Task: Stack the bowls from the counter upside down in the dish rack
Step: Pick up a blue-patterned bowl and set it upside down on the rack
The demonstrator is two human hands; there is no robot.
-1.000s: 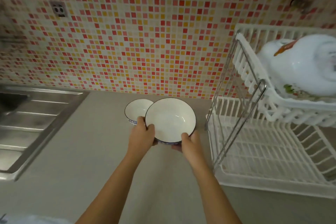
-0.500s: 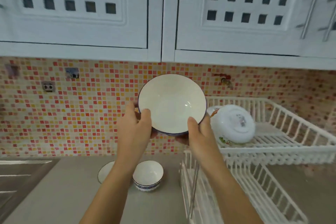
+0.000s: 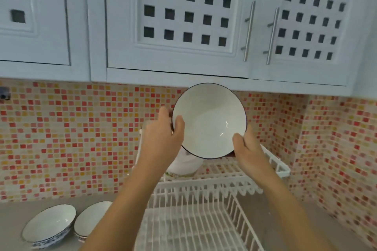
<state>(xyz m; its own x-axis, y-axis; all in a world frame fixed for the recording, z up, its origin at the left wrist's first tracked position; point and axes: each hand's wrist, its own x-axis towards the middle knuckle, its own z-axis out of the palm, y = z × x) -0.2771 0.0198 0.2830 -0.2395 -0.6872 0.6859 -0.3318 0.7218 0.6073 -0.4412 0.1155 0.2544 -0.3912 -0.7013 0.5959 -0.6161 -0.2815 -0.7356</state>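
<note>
I hold a white bowl with a dark rim [image 3: 209,120] up in the air, its inside tilted toward me, above the upper tier of the white dish rack [image 3: 206,186]. My left hand [image 3: 161,136] grips its left rim and my right hand [image 3: 247,147] grips its lower right rim. Behind my left hand, an upside-down white bowl [image 3: 184,164] rests on the rack's upper tier, mostly hidden. Two more bowls stand upright on the counter at lower left: one with a blue pattern [image 3: 49,225] and one beside it [image 3: 89,218].
White wall cabinets with metal handles [image 3: 248,30] hang just above the held bowl. The mosaic-tiled wall [image 3: 71,138] runs behind and turns a corner at the right. The rack's lower tier [image 3: 189,228] lies below my arms on the grey counter [image 3: 12,214].
Both hands have lifted the bowl from the counter and carried it right, over the rack's upper tier. My view has swung up and right.
</note>
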